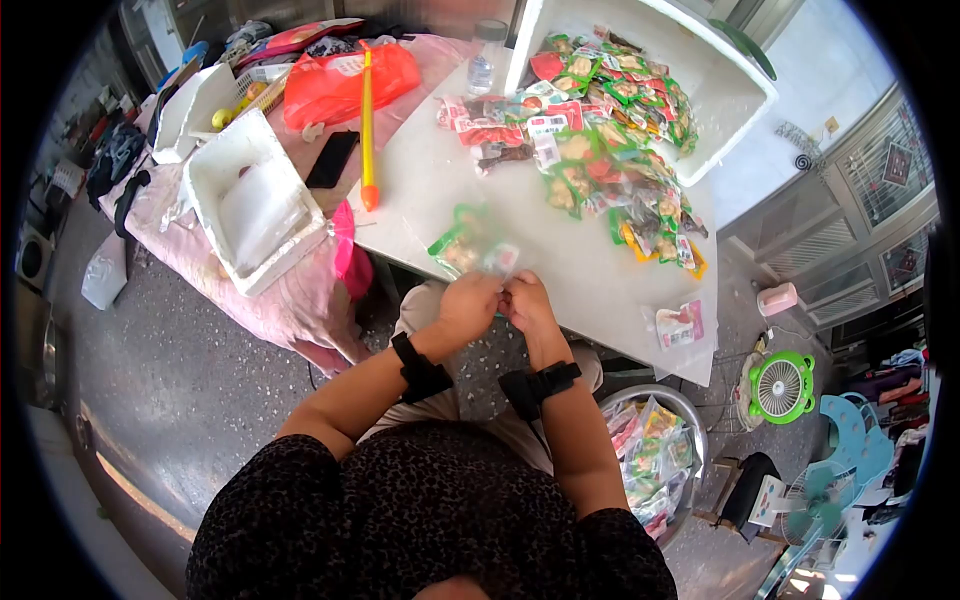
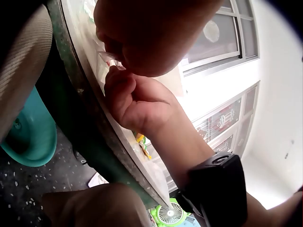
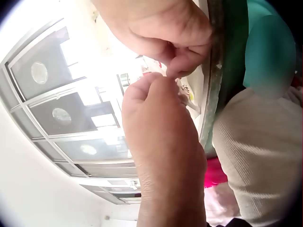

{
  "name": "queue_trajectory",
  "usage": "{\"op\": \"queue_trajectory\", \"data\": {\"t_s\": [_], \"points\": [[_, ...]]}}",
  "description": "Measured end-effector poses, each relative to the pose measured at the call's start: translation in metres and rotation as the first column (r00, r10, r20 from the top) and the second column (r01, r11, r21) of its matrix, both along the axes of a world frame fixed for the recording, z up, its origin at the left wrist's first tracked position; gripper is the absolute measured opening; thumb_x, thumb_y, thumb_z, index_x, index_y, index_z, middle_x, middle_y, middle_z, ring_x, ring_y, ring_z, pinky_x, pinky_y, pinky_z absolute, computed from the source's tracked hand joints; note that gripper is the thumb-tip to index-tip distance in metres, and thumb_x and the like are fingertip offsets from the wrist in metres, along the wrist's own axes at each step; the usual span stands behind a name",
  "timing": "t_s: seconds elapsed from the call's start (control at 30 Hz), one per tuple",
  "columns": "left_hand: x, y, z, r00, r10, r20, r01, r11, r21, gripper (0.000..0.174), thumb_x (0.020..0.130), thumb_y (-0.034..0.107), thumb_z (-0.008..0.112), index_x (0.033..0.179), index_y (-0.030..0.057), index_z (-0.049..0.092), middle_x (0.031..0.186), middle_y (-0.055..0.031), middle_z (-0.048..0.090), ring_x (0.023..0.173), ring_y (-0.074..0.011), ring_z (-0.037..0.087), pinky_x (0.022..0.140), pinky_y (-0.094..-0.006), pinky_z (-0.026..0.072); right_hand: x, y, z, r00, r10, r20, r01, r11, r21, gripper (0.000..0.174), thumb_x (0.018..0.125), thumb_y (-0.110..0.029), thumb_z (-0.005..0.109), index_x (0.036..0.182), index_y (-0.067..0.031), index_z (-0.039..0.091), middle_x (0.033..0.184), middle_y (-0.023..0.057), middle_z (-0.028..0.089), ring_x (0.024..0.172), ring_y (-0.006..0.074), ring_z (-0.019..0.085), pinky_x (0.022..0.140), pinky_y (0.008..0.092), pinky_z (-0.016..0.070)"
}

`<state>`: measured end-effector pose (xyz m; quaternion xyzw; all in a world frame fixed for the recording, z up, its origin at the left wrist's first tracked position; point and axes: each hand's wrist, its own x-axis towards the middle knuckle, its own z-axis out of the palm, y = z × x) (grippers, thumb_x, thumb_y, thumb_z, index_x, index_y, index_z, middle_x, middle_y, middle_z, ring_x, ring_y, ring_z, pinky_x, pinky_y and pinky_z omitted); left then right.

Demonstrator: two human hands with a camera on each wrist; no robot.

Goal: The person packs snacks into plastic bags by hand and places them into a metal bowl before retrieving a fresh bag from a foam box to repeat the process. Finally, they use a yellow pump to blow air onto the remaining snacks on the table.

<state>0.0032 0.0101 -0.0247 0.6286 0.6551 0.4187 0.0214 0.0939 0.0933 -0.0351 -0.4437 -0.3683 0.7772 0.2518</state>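
Observation:
A clear and green plastic packet (image 1: 462,246) lies at the near edge of the table, its near end between the two hands. The left hand (image 1: 470,306) pinches that end with curled fingers. Close against it, the right hand (image 1: 529,303) pinches the same end. In the left wrist view the fingertips of the left hand (image 2: 151,33) and right hand (image 2: 142,101) meet. The right wrist view has the right hand (image 3: 161,118) below the left hand (image 3: 165,28), a printed bag (image 3: 188,92) partly showing behind them. The fingers cover the pinched part.
Many snack packets (image 1: 600,150) spill from a white foam box (image 1: 735,110) across the table (image 1: 420,150). One pink packet (image 1: 680,325) lies at the right corner. A metal basin (image 1: 700,425) of packets stands below. Left are another foam box (image 1: 285,255), a phone (image 1: 333,160) and a yellow tube (image 1: 368,130).

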Motion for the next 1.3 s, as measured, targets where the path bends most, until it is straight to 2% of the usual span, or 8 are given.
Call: {"op": "queue_trajectory", "data": {"t_s": [0.2, 0.3, 0.4, 0.6, 0.9, 1.1, 1.2, 1.3], "points": [[-0.008, -0.006, -0.009, 1.000, -0.030, -0.003, 0.030, 0.997, 0.073, 0.014, 0.066, 0.003, 0.051, 0.079, 0.0066, 0.053, 0.069, -0.0108, 0.053, 0.066, -0.0296, 0.052, 0.056, -0.0377, 0.0426, -0.009, 0.004, 0.001, 0.829, 0.249, 0.501, -0.504, 0.720, 0.477, 0.010, 0.079, -0.009, 0.042, 0.078, -0.0030, 0.050, 0.062, 0.0051, 0.049, 0.047, 0.0114, 0.044, 0.037, 0.0228, 0.0325], [-0.008, -0.009, 0.000, 0.999, -0.045, 0.026, 0.043, 0.996, 0.081, 0.013, 0.067, 0.002, 0.051, 0.079, 0.0063, 0.053, 0.069, -0.0107, 0.053, 0.066, -0.0295, 0.052, 0.056, -0.0374, 0.0428, -0.006, 0.012, 0.010, 0.915, 0.338, 0.219, -0.380, 0.905, 0.190, 0.013, 0.077, -0.005, 0.039, 0.076, -0.0013, 0.052, 0.058, 0.0052, 0.050, 0.045, 0.0122, 0.046, 0.037, 0.0245, 0.0327], [-0.008, -0.011, -0.007, 1.000, -0.018, 0.005, 0.017, 0.997, 0.071, 0.014, 0.067, 0.001, 0.051, 0.080, 0.0055, 0.052, 0.069, -0.0105, 0.054, 0.066, -0.0294, 0.052, 0.057, -0.0369, 0.0427, -0.012, 0.001, 0.007, 0.849, 0.434, 0.300, -0.502, 0.841, 0.204, 0.013, 0.076, -0.003, 0.038, 0.075, 0.0001, 0.051, 0.057, 0.0056, 0.049, 0.043, 0.0118, 0.044, 0.034, 0.0240, 0.0300], [-0.022, -0.013, -0.013, 0.995, -0.068, 0.070, 0.060, 0.992, 0.115, 0.016, 0.067, -0.001, 0.051, 0.082, 0.0030, 0.052, 0.070, -0.0108, 0.054, 0.067, -0.0294, 0.052, 0.059, -0.0356, 0.0421, -0.029, -0.004, 0.004, 0.968, 0.209, -0.140, -0.206, 0.978, 0.038, 0.015, 0.076, -0.002, 0.036, 0.075, -0.0032, 0.051, 0.055, 0.0045, 0.047, 0.039, 0.0104, 0.040, 0.032, 0.0226, 0.0264], [-0.027, -0.039, 0.005, 0.973, 0.039, -0.228, -0.021, 0.996, 0.082, 0.031, 0.061, 0.011, 0.061, 0.090, 0.0087, 0.053, 0.092, -0.0084, 0.051, 0.090, -0.0262, 0.048, 0.078, -0.0374, 0.0371, 0.007, -0.006, 0.014, 0.881, 0.407, 0.243, -0.459, 0.860, 0.222, 0.012, 0.076, -0.011, 0.047, 0.085, -0.0037, 0.050, 0.067, 0.0042, 0.052, 0.047, 0.0090, 0.046, 0.039, 0.0200, 0.0317], [-0.047, -0.028, -0.016, 0.890, 0.026, -0.455, -0.012, 0.999, 0.033, 0.027, 0.062, 0.013, 0.058, 0.089, 0.0094, 0.054, 0.101, -0.0093, 0.049, 0.105, -0.0260, 0.040, 0.089, -0.0408, 0.0305, 0.044, 0.001, 0.026, 0.941, 0.172, 0.292, -0.269, 0.902, 0.336, 0.020, 0.074, -0.012, 0.051, 0.091, -0.0017, 0.051, 0.073, 0.0033, 0.052, 0.057, 0.0092, 0.048, 0.047, 0.0192, 0.0365], [-0.055, -0.018, 0.005, 0.936, -0.051, -0.348, 0.105, 0.985, 0.136, 0.022, 0.064, 0.004, 0.054, 0.086, 0.0045, 0.054, 0.096, -0.0112, 0.051, 0.097, -0.0286, 0.046, 0.085, -0.0386, 0.0357, 0.055, 0.015, -0.005, 0.933, -0.129, 0.336, -0.219, 0.537, 0.815, 0.027, 0.071, -0.011, 0.057, 0.094, 0.0004, 0.049, 0.076, 0.0053, 0.054, 0.065, 0.0127, 0.051, 0.052, 0.0220, 0.0408], [-0.064, -0.010, 0.041, 0.985, -0.163, -0.047, 0.170, 0.962, 0.214, 0.020, 0.068, 0.000, 0.051, 0.087, 0.0021, 0.053, 0.090, -0.0137, 0.053, 0.089, -0.0302, 0.050, 0.078, -0.0340, 0.0407, 0.055, 0.006, 0.033, 0.951, -0.209, 0.228, -0.106, 0.472, 0.875, 0.032, 0.070, -0.012, 0.059, 0.097, 0.0006, 0.048, 0.085, 0.0089, 0.054, 0.073, 0.0154, 0.051, 0.059, 0.0255, 0.0429]]}}
